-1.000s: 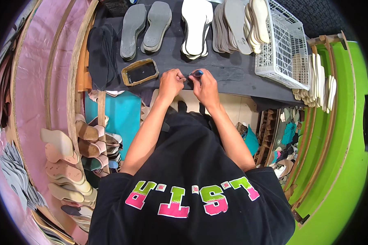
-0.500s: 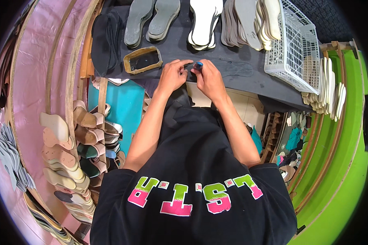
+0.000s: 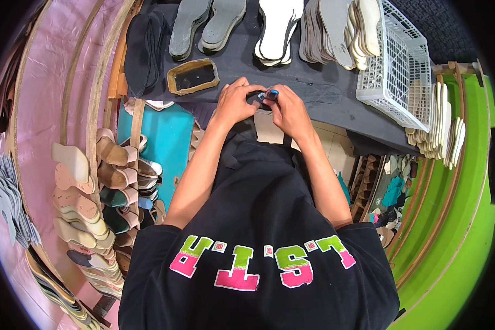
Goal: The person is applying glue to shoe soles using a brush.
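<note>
At the near edge of the dark work table [image 3: 349,116] both my hands meet. In my right hand [image 3: 291,113] is a slim pen-like tool with a blue end [image 3: 272,94], gripped between thumb and fingers. My left hand [image 3: 236,103] curls beside it, thumb and forefinger closing round the tool's other side; whatever they pinch is too small and dark to name. Right of my hands a flat black sole-shaped piece [image 3: 322,93] lies on the table. Left of them sits a shallow tray with a yellowish-brown rim [image 3: 175,72].
Grey soles [image 3: 223,25], white soles [image 3: 278,30] and a black stack [image 3: 144,55] line the table's far side. A white plastic basket [image 3: 393,66] stands at the right. Wooden racks with shoe parts [image 3: 115,157] flank me.
My hands have come closer together, the left moving in to the tool. The tool's blue end has shifted slightly right and down. The view has shifted a little.
</note>
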Tool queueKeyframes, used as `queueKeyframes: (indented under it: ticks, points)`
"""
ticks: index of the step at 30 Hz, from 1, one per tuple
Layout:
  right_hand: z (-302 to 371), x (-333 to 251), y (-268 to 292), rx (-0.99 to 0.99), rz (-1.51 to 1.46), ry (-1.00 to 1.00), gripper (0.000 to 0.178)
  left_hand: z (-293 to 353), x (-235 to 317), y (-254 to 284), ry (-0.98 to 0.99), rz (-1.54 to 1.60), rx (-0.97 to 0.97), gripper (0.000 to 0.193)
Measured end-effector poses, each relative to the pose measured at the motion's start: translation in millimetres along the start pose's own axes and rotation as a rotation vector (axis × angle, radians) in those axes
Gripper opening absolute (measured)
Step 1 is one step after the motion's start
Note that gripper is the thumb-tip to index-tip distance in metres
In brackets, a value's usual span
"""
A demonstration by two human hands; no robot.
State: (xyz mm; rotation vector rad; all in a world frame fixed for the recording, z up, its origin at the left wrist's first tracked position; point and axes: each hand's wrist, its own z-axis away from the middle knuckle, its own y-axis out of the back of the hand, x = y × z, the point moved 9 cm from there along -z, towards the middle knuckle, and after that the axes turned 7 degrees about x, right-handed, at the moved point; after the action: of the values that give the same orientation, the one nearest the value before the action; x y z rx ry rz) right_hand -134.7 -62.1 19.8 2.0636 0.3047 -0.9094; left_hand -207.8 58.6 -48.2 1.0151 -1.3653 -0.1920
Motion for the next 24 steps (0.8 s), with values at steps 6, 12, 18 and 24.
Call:
queueKeyframes:
  ticks: [6,12,18,24]
  points:
    - [0,-2,-7,0.057,-0.048,0.021,0.019,3,-7,-4,-0.016,-0.013,0.010,0.046]
    - [-3,-9,3,0.045,-0.027,0.033,0.018,3,-1,1,-0.031,-0.042,0.045,0.048]
    - [-10,-9,-8,-0.008,-0.013,0.088,0.016,3,-10,-3,-0.015,-0.035,0.024,0.047]
    - [25,24,30,0.102,-0.058,-0.081,0.018,0,-1,-1,-0.031,-0.010,0.020,0.046]
